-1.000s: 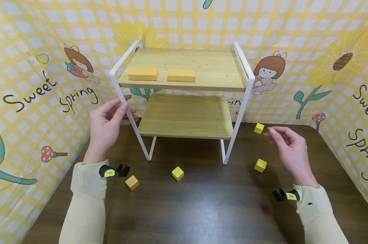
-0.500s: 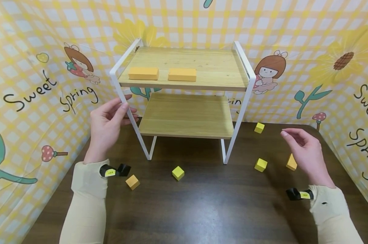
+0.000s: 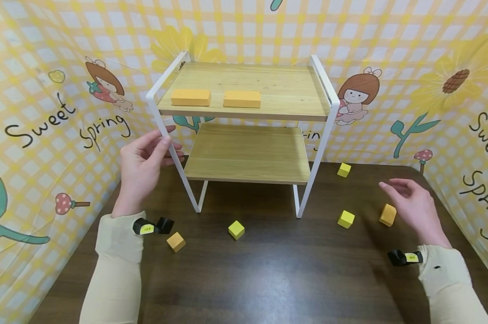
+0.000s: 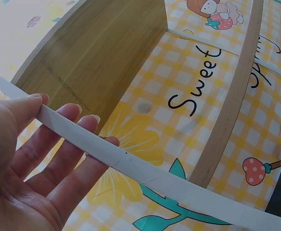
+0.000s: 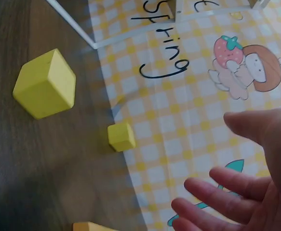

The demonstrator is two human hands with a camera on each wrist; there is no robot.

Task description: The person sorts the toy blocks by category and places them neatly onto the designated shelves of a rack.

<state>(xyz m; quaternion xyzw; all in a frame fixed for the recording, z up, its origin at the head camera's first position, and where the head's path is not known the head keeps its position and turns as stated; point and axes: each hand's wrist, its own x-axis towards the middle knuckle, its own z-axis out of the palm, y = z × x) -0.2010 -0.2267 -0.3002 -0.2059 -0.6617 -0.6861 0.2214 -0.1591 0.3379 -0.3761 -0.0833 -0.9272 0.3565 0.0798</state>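
A two-tier shelf (image 3: 244,153) with wooden boards and white side frames stands at the back of the table. My left hand (image 3: 140,164) holds its left front leg (image 4: 106,152), with the thumb on the near side and the fingers behind. Two orange rectangular blocks, a left one (image 3: 191,97) and a right one (image 3: 242,99), lie along the front of the top board. My right hand (image 3: 418,207) is raised over the table's right side, fingers loosely bent and holding nothing. Just left of it sits an orange block (image 3: 387,215); two yellow cubes (image 5: 45,84) are farther left.
On the dark wooden table (image 3: 268,274), a yellow cube (image 3: 236,230) lies in front of the shelf. An orange cube (image 3: 176,242) is near the left wrist. Yellow checked cloth (image 3: 414,85) surrounds the table at the back and sides.
My right hand has moved right and a little nearer, away from the back yellow cube. The orange block it was hiding now shows. My left hand has stayed on the leg.
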